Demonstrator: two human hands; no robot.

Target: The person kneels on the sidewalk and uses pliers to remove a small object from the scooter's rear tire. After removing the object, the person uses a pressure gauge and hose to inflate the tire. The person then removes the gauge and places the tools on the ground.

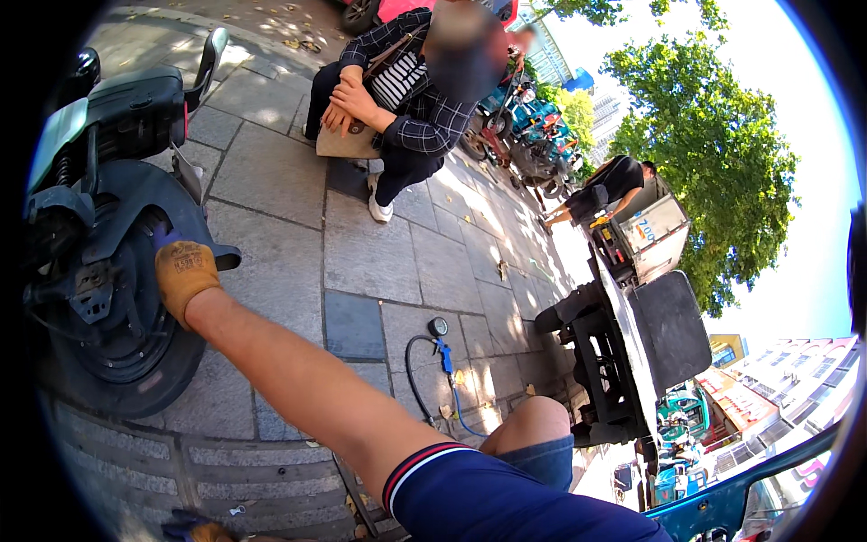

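My right hand (187, 275), in a yellow work glove with purple at the fingers, rests at the edge of a black scooter wheel's tyre (135, 384). Its fingers curl in beside the mudguard (149, 194) and are partly hidden. The wheel belongs to a scooter (131, 104) at the left, with its hub and shock absorber showing. At the bottom edge a small part of my left hand (206, 531) shows, gloved in the same yellow and purple; its fingers cannot be made out.
A tyre inflator (442, 348) with a round gauge and blue hose lies on the stone paving (370, 248). A person in a checked shirt (424, 135) sits facing the scooter. On the right stands a cart with a black seat (668, 330). Farther off, another person (614, 191) bends near parked scooters (533, 135).
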